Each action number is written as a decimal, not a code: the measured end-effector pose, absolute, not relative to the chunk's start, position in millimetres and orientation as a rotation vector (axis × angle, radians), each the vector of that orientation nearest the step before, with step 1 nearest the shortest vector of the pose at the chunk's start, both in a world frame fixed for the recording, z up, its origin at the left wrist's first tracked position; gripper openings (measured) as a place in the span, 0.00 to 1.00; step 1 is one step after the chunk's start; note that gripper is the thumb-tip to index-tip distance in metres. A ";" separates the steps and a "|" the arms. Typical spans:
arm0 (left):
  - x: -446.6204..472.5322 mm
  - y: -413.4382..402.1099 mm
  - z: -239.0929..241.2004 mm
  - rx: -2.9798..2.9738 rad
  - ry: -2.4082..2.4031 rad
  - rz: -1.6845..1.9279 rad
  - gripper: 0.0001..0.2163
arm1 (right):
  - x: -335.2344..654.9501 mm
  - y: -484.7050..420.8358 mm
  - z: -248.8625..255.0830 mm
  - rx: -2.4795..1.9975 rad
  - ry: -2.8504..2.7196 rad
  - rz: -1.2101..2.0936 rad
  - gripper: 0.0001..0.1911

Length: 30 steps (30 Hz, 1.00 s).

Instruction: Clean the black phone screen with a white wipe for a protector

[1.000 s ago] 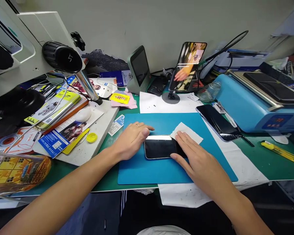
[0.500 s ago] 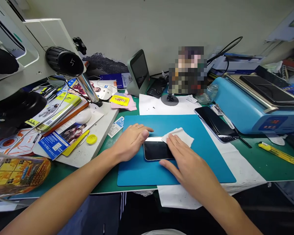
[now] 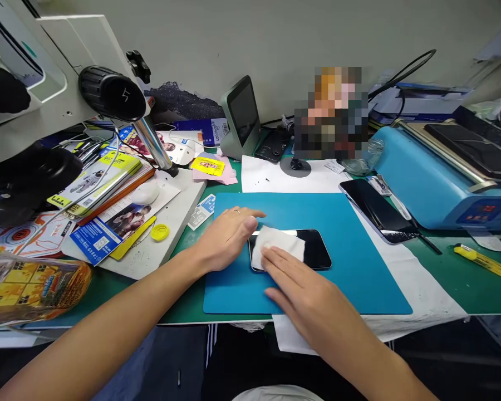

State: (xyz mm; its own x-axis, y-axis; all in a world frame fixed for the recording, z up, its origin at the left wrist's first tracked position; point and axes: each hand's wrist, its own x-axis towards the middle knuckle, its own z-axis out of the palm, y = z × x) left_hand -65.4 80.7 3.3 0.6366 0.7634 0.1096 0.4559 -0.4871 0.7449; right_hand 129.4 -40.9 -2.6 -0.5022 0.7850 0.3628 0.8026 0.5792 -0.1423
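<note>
A smartphone (image 3: 318, 250) with a dark screen lies crosswise on a blue mat (image 3: 359, 295). My right hand (image 3: 304, 284) presses a white wipe (image 3: 286, 243) against the left half of its screen, fingers lying together on the wipe. At the phone's upper left corner is my left hand (image 3: 227, 236), fingers stretched out to the right and thumb beside the phone's edge. Whether the left fingers touch the phone, I cannot tell. The wipe and right fingers hide part of the screen.
A second phone (image 3: 376, 210) lies right of the mat, near a blue machine (image 3: 426, 184) and a yellow cutter knife (image 3: 486, 264). At left stands a microscope (image 3: 108, 92) over booklets and packaging. A small display (image 3: 241, 114) stands at the back.
My right hand has slid the wipe leftward across the screen, so the phone's right end now shows. The left hand stays at the phone's left end. The view has shifted slightly.
</note>
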 end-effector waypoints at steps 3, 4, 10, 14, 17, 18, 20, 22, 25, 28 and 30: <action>-65.6 81.4 4.5 2.164 0.948 0.558 0.44 | 162.5 -45.4 -5.1 -1.294 -2.317 -0.064 0.19; -65.7 81.8 5.1 2.169 0.944 0.553 0.44 | 175.3 -45.9 -4.8 -1.302 -2.278 -0.067 0.19; -66.8 84.3 7.6 2.236 0.876 0.551 0.44 | 245.1 -47.5 15.7 -1.521 -2.205 -0.186 0.16; -66.9 84.0 7.2 2.247 0.854 0.553 0.44 | 265.3 -47.7 28.1 -1.671 -2.052 -0.403 0.17; -66.5 83.3 6.9 2.202 0.842 0.572 0.45 | 267.8 -41.6 22.7 -1.645 -2.197 -0.215 0.18; -66.4 83.1 6.9 2.186 0.839 0.578 0.46 | 265.4 -38.7 19.6 -1.612 -2.263 -0.155 0.18; -66.4 82.7 7.3 2.164 0.830 0.583 0.46 | 253.0 -33.0 15.0 -1.557 -2.299 -0.114 0.18; -66.4 82.4 8.0 2.151 0.827 0.588 0.47 | 229.1 -27.7 14.4 -1.525 -2.261 -0.097 0.18; -65.8 82.0 9.4 2.102 0.864 0.616 0.48 | 180.0 -17.0 19.7 -1.371 -2.397 0.079 0.20; -64.7 81.8 10.5 2.056 0.889 0.651 0.49 | 139.7 -0.2 25.4 -1.288 -2.554 0.167 0.25; -64.2 82.1 10.6 2.056 0.882 0.666 0.48 | 127.2 12.0 27.8 -1.288 -2.616 0.174 0.28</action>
